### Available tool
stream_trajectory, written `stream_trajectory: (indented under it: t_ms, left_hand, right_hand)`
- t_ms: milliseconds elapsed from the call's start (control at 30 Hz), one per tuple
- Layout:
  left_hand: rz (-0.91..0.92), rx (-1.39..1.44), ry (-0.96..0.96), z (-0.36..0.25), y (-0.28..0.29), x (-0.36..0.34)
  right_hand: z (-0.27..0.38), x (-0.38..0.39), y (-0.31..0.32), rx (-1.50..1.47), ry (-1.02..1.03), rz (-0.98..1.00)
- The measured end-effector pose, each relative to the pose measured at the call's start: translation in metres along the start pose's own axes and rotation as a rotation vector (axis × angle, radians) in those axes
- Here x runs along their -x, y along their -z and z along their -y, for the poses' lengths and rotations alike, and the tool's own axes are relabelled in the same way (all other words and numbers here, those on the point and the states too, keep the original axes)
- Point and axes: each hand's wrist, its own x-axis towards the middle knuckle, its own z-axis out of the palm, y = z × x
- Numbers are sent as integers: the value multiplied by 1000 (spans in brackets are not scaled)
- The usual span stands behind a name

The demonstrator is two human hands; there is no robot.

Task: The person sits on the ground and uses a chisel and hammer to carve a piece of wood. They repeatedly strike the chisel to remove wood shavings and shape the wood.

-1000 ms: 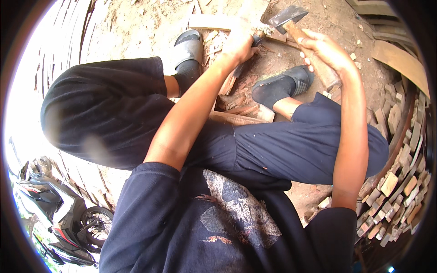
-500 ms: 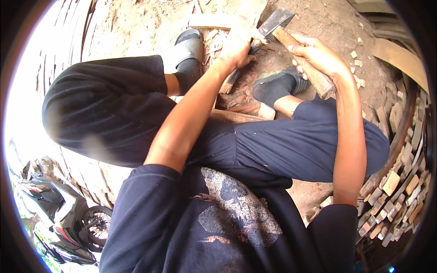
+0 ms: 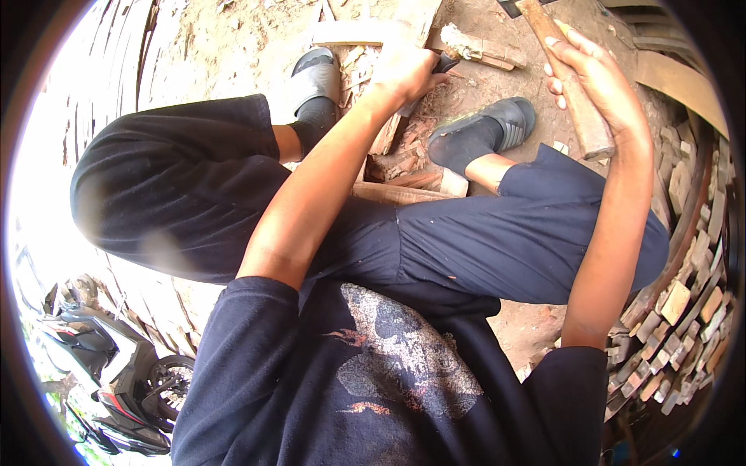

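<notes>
My left hand (image 3: 410,71) is wrapped round a dark chisel (image 3: 446,64). Its frayed, pale upper end sticks out past the fingers, while its lower part slants toward a wooden piece (image 3: 386,138) between my feet; the tip is hard to make out. Raised on the right, my right hand (image 3: 594,74) grips the wooden handle (image 3: 571,97) of a hatchet. Its dark metal head (image 3: 524,6) is mostly cut off at the top of the view. The two hands are apart, and the hatchet does not touch the chisel.
My sandalled feet (image 3: 317,74) stand either side of the wood, among chips and shavings. A pale board (image 3: 350,33) lies beyond them, and a short wood offcut (image 3: 493,51) to their right. Stacked wood pieces (image 3: 684,334) fill the right side. A motorbike (image 3: 116,373) stands lower left.
My right hand has swung the hatchet up and to the right, away from the chisel. My left hand has shifted slightly up and right, still closed on the chisel.
</notes>
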Motion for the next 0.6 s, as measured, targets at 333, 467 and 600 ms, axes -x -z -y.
stream_trajectory:
  t_ms: [333,467,600]
  left_hand:
    - [82,62,129,-5,1,-2]
    - [83,38,151,-4,-5,-8]
    - [110,56,150,4,-20,-15]
  right_hand:
    - [-28,-2,-13,3,-110,47]
    - [-23,-5,4,-64,-40,60]
    - [-39,-9,-21,52,39,-100]
